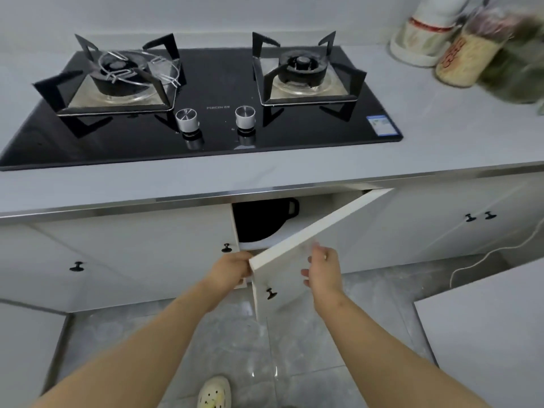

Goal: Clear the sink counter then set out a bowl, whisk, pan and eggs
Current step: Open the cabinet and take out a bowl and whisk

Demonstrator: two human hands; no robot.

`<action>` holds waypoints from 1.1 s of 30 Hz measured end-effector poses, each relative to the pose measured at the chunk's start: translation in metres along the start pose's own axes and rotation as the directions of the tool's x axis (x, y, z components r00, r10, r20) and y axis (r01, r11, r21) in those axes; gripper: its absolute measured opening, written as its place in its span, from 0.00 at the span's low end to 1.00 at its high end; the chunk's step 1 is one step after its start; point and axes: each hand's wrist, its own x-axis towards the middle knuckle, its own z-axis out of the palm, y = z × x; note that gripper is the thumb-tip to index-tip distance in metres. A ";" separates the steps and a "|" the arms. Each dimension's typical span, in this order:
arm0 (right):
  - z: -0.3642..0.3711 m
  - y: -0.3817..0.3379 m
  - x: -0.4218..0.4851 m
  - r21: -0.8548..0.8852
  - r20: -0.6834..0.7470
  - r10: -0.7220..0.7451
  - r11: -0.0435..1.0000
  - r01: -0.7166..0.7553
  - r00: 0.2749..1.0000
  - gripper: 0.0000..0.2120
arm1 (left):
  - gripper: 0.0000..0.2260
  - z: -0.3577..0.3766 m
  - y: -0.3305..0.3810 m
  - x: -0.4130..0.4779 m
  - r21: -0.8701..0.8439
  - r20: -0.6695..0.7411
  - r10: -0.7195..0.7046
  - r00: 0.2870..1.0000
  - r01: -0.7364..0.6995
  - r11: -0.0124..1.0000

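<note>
- Two bare forearms reach forward over a grey tiled floor (294, 348), a pale shoe (214, 391) below them
- Left hand (232, 270) grips the free edge of a white cabinet door (309, 231), fingers (244, 262) curled round it; the door stands partly open under the desk (441, 136)
- Right hand (322, 270) is just beside the door's face, its fingers relaxed and holding nothing; blur hides whether it touches
- Dark pan (262, 219) sits inside the cupboard, seen through the gap, not yet taken out
- Wire loops that look like the whisk (141, 67) lie on the left burner of a black gas hob (206, 128)
- No bowl or eggs in view, and the sink is out of sight, so most of the setting-out appears left to do
- Jars (465, 57) stand blurred at the desk's far right
</note>
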 end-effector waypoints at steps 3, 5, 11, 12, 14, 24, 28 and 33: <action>-0.016 -0.018 -0.018 0.025 0.004 -0.039 0.999 0.039 0.999 0.16 | 0.15 0.010 0.015 -0.024 -0.014 0.048 -0.019 0.999 0.020 1.000; -0.028 -0.027 -0.032 0.032 0.028 -0.052 0.998 0.052 0.998 0.21 | 0.13 0.020 0.025 -0.042 0.056 0.101 -0.005 0.995 -0.001 0.998; -0.066 -0.015 -0.068 -0.275 0.035 -0.088 0.957 0.094 0.996 0.24 | 0.14 0.076 0.032 -0.096 0.281 0.313 -0.023 0.950 -0.070 0.957; -0.073 -0.010 -0.071 -0.334 0.021 -0.084 0.939 0.086 0.996 0.23 | 0.15 0.087 0.030 -0.098 0.296 0.359 -0.036 0.933 -0.077 0.952; -0.098 -0.001 -0.079 -0.418 0.000 -0.087 0.905 0.079 0.996 0.22 | 0.15 0.118 0.031 -0.108 0.292 0.390 -0.045 0.920 -0.078 0.953; -0.209 0.025 -0.081 -0.649 -0.146 -0.082 0.760 -0.033 0.986 0.20 | 0.09 0.207 0.051 -0.110 0.228 0.230 0.033 0.973 -0.086 0.970; -0.240 0.019 -0.079 -0.694 -0.179 -0.067 0.715 -0.077 0.982 0.18 | 0.08 0.214 0.052 -0.111 0.214 0.223 0.036 0.974 -0.085 0.973; -0.246 0.020 -0.073 -0.660 -0.143 -0.027 0.748 -0.075 0.989 0.17 | 0.08 0.206 0.056 -0.108 0.205 0.174 0.058 0.983 -0.094 0.974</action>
